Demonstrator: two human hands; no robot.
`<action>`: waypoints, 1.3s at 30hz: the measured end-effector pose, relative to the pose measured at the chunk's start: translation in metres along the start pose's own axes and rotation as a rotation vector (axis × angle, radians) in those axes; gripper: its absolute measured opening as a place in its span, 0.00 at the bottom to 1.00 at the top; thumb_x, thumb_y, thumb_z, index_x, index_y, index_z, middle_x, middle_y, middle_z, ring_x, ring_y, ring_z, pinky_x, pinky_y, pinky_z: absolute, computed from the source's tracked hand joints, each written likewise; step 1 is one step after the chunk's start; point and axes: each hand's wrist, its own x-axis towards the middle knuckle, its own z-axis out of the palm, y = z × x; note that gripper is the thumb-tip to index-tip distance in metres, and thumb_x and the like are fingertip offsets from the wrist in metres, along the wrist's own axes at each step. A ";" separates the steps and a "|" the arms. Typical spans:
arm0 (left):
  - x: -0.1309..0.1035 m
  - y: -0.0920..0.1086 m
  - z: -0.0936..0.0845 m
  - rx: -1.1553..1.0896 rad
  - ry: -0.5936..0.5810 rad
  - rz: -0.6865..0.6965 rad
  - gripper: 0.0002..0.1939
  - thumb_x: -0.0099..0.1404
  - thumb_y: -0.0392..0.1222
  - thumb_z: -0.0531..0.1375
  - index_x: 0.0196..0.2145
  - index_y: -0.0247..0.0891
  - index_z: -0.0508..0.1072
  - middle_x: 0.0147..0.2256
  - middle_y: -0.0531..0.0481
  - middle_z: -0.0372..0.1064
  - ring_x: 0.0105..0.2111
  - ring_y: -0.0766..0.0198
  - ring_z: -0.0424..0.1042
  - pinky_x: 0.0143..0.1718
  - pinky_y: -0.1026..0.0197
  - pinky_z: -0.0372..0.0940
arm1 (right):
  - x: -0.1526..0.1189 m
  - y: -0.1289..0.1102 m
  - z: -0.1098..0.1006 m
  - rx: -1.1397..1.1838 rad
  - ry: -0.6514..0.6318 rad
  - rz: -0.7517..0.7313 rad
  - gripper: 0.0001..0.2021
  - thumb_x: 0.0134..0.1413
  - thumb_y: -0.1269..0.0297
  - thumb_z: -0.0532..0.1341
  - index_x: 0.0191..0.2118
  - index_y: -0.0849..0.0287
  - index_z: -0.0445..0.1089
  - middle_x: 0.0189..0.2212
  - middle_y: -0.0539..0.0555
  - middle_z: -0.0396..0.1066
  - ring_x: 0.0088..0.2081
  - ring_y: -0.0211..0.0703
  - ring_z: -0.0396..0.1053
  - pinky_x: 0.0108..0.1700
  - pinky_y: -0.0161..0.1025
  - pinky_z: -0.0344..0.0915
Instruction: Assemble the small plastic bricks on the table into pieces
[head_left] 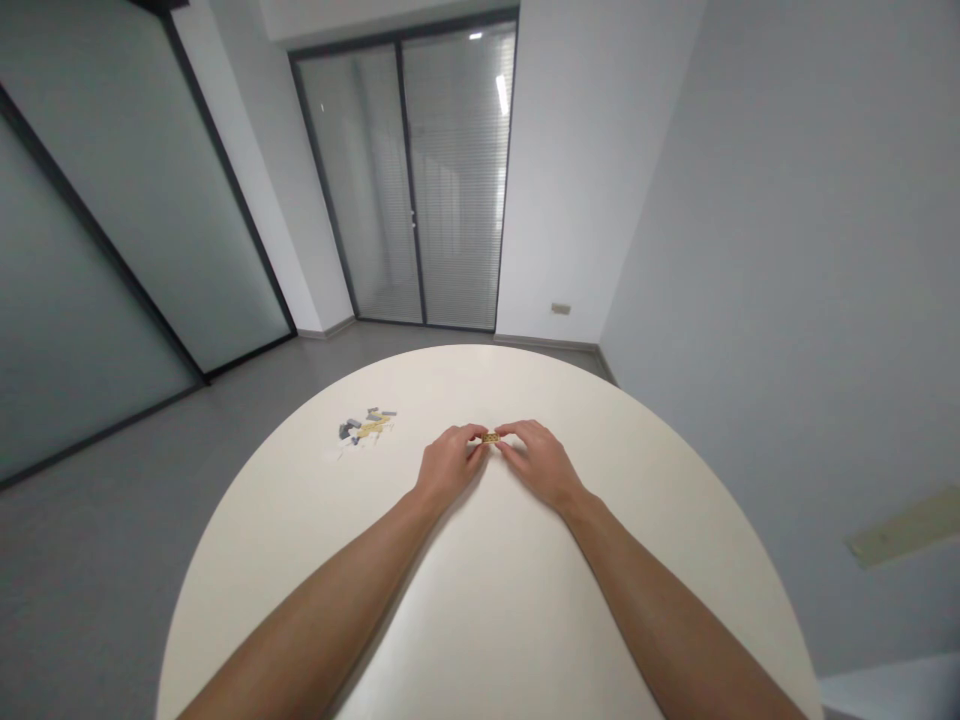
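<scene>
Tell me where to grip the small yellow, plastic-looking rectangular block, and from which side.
Probably by its short ends, coming from left and right: the block is longer sideways than tall, and the left hand and right hand pinch it there, leaving its near face uncovered.

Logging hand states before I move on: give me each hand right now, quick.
Left hand: closed, fingers pinching the left end of the small yellow piece.
Right hand: closed, fingers pinching the right end of the same piece.
</scene>
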 end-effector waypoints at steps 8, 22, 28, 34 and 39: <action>-0.001 0.001 0.000 -0.028 0.009 0.024 0.11 0.68 0.43 0.57 0.47 0.46 0.74 0.45 0.52 0.76 0.45 0.60 0.73 0.46 0.58 0.67 | 0.000 0.002 0.003 0.011 0.019 0.022 0.09 0.64 0.60 0.59 0.46 0.54 0.72 0.44 0.54 0.76 0.47 0.47 0.71 0.51 0.47 0.65; -0.001 0.003 -0.001 -0.095 0.030 0.052 0.10 0.66 0.38 0.58 0.45 0.46 0.73 0.44 0.51 0.73 0.45 0.62 0.72 0.40 0.62 0.69 | -0.002 0.004 0.003 0.012 0.002 0.009 0.09 0.61 0.65 0.60 0.47 0.54 0.71 0.45 0.55 0.76 0.47 0.48 0.70 0.52 0.48 0.66; -0.001 0.002 -0.001 -0.113 0.038 0.078 0.10 0.66 0.37 0.58 0.44 0.45 0.73 0.44 0.52 0.73 0.44 0.63 0.72 0.40 0.63 0.69 | -0.002 0.004 0.002 0.013 0.000 0.018 0.09 0.60 0.66 0.60 0.46 0.54 0.71 0.45 0.54 0.76 0.47 0.48 0.70 0.52 0.49 0.65; 0.000 0.002 0.000 -0.117 0.031 0.088 0.11 0.66 0.36 0.58 0.45 0.45 0.73 0.43 0.51 0.73 0.45 0.63 0.72 0.41 0.62 0.70 | -0.001 0.004 0.002 0.000 -0.004 0.006 0.09 0.60 0.67 0.60 0.46 0.54 0.71 0.44 0.55 0.76 0.47 0.48 0.70 0.51 0.48 0.65; 0.000 0.001 0.001 -0.116 0.037 0.087 0.11 0.65 0.35 0.58 0.45 0.45 0.73 0.43 0.52 0.73 0.44 0.63 0.72 0.42 0.62 0.70 | -0.001 0.004 0.002 -0.015 -0.021 -0.019 0.07 0.61 0.67 0.60 0.44 0.53 0.72 0.42 0.54 0.76 0.45 0.48 0.70 0.50 0.48 0.65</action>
